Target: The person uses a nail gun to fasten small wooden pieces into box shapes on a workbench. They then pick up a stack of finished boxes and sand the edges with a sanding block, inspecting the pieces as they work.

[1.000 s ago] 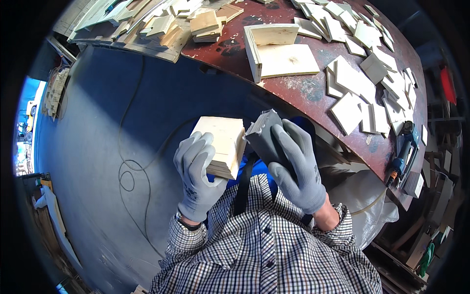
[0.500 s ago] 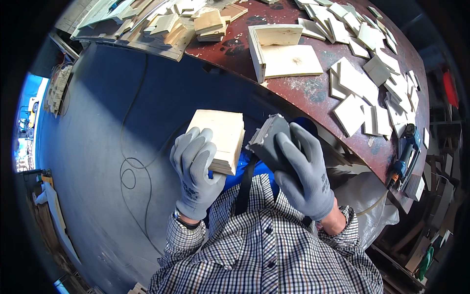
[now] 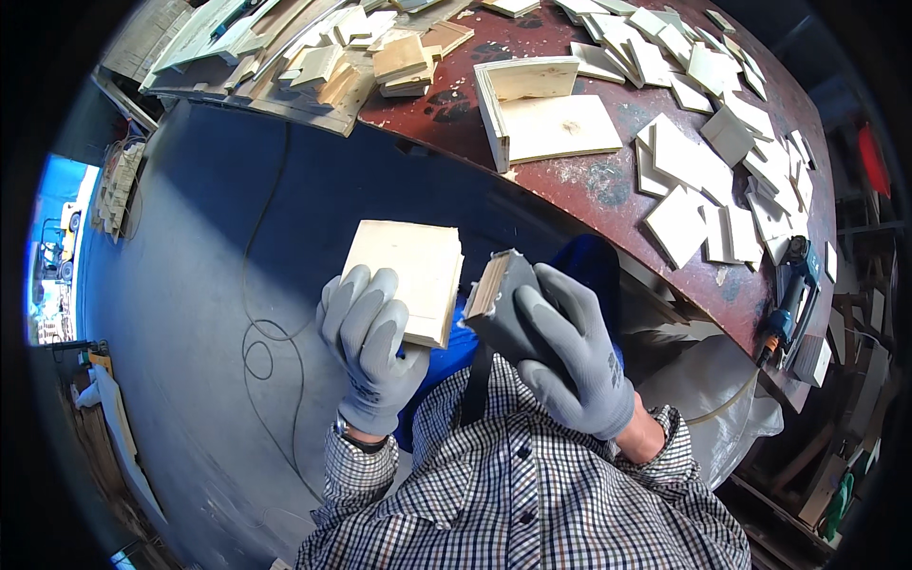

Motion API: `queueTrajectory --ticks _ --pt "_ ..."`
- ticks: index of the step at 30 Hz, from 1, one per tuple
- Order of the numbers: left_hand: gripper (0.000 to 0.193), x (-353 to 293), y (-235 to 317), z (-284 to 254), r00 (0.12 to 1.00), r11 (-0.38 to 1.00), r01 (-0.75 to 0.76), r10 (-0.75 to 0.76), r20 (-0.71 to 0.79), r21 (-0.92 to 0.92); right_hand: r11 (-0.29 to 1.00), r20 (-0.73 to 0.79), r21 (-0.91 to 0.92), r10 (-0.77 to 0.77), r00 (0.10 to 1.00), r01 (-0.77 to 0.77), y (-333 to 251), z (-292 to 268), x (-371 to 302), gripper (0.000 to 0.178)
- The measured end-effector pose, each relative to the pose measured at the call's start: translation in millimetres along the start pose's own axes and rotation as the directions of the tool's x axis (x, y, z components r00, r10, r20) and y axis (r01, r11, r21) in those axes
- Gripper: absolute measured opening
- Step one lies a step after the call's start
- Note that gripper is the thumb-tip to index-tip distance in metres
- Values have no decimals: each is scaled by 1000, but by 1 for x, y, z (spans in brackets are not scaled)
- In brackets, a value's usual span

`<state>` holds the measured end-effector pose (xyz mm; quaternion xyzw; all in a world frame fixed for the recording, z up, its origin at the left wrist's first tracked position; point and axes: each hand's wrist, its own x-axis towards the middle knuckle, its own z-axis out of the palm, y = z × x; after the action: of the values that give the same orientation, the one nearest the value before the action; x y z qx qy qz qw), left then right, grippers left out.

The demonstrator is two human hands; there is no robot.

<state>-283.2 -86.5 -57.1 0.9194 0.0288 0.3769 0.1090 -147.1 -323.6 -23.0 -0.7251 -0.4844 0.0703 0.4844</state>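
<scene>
My left hand (image 3: 369,356), in a grey coated glove, grips a small stack of pale plywood pieces (image 3: 407,274) by its near left side. The flat face of the top piece is turned upward. In my right hand (image 3: 587,366), gloved alike, is a sanding block (image 3: 513,318): a wooden block with dark grey sandpaper wrapped round it and ragged paper edges at its end. That end points toward the stack's right edge, with a narrow gap between them. Both hands are in front of my checked shirt, short of the table.
A dark red table (image 3: 560,195) stands ahead and to the right. It bears a plywood corner assembly (image 3: 560,123), many scattered plywood pieces (image 3: 679,223) and a blue-black power tool (image 3: 790,299). More boards (image 3: 318,71) lie at the far left. A cable (image 3: 249,256) loops across the floor.
Both hands have come slightly nearer to me, and the plywood stack has shifted a little left. The sanding block has turned, showing more of its wooden end.
</scene>
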Motion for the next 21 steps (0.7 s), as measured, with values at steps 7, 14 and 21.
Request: queueTrajectory --ticks 7,14,21 --pt "42 3 10 -9 948 939 -301 313 -53 164 946 100 -317 -31 994 61 -47 -22 48 70" --pt "48 -21 0 -10 940 940 -337 333 67 59 935 -86 -350 26 996 -54 1 -26 55 65" --pt "33 -26 8 -10 963 962 -269 268 -30 -44 993 234 1 -118 965 121 16 -18 70 62"
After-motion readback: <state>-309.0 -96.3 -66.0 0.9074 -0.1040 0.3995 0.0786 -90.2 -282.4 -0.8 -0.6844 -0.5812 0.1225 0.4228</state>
